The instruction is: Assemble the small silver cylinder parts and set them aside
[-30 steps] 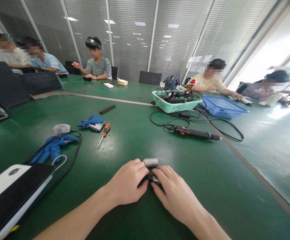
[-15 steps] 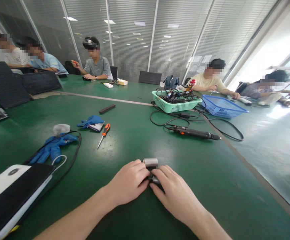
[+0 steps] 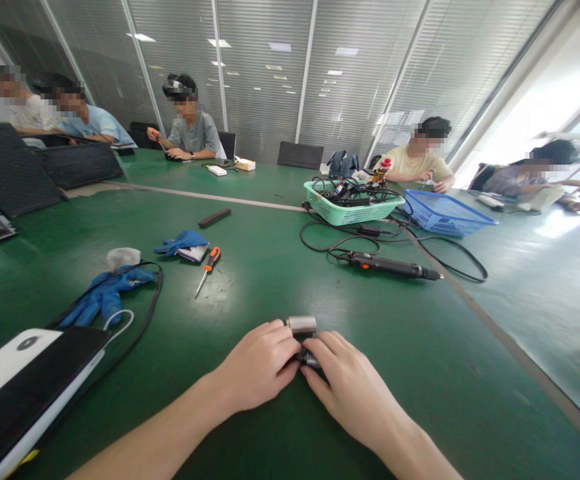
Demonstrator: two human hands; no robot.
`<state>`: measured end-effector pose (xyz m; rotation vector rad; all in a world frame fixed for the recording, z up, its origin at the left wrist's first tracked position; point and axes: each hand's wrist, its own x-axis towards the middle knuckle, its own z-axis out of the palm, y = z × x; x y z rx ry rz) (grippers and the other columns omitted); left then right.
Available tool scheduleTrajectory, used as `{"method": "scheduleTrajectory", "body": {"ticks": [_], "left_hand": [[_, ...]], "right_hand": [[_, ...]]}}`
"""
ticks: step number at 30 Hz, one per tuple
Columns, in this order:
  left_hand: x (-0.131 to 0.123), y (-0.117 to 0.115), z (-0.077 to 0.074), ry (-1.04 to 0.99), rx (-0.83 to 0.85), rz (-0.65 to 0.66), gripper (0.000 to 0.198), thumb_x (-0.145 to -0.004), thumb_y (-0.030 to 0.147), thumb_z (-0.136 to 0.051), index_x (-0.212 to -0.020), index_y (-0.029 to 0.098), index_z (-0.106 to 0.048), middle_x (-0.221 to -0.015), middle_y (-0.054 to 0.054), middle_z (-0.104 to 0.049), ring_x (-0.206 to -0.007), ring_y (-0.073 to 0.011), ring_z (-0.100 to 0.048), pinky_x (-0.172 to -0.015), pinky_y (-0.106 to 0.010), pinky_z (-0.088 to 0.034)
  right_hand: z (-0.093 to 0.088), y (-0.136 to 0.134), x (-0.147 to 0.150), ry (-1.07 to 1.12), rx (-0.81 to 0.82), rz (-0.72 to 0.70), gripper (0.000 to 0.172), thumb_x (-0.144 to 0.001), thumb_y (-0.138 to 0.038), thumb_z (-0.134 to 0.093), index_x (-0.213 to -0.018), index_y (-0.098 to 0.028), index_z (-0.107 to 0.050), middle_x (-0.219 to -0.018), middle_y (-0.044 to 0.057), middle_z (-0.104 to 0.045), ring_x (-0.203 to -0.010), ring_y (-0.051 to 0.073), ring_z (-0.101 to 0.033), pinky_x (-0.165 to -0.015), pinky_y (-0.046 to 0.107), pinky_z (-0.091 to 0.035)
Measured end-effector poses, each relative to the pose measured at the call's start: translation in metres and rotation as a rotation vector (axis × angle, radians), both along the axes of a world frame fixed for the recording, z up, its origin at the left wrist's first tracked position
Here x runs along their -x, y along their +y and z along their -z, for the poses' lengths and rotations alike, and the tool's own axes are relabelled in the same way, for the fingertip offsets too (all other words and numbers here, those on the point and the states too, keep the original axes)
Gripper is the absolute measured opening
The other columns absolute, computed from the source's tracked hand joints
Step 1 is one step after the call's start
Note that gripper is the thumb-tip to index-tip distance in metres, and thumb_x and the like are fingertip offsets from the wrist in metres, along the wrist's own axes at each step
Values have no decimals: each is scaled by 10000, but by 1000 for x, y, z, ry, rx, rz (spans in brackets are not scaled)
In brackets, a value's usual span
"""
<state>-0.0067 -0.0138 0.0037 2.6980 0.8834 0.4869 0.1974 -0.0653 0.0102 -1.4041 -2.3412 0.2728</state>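
Low over the green table [image 3: 250,267], my two hands meet at a small dark part [image 3: 312,360] that is mostly covered by fingers. My left hand [image 3: 263,363] is closed on its left side, the fingertips curled inward. From the right, my right hand [image 3: 345,373] grips the same part between thumb and fingers. A shiny silver cylinder [image 3: 302,325] shows just beyond the fingertips, lying sideways; whether it is joined to the dark part I cannot tell.
An orange-and-black screwdriver [image 3: 209,267], blue gloves [image 3: 107,293] and a dark bar [image 3: 215,218] lie to the left. A corded electric screwdriver [image 3: 390,265] lies right of centre, before a green basket [image 3: 345,213] and a blue basket [image 3: 450,217]. Several people sit around the table.
My hands and the part stay almost where they were. Across the table, a person on the left lowers an orange-handled tool, and a person on the right draws their hands together.
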Motion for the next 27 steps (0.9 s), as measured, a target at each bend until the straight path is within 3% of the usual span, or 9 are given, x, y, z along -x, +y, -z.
{"method": "scheduleTrajectory", "body": {"ticks": [27], "left_hand": [[0, 0, -2, -1, -13, -20, 58, -957, 195, -590, -908, 189, -621, -948, -55, -644, -915, -232, -565, -813, -362, -477]], "right_hand": [[-1, 0, 1, 8, -14, 1, 204, -951, -108, -589, -1129, -199, -627, -1062, 84, -640, -999, 271, -620, -867, 442, -558]]}}
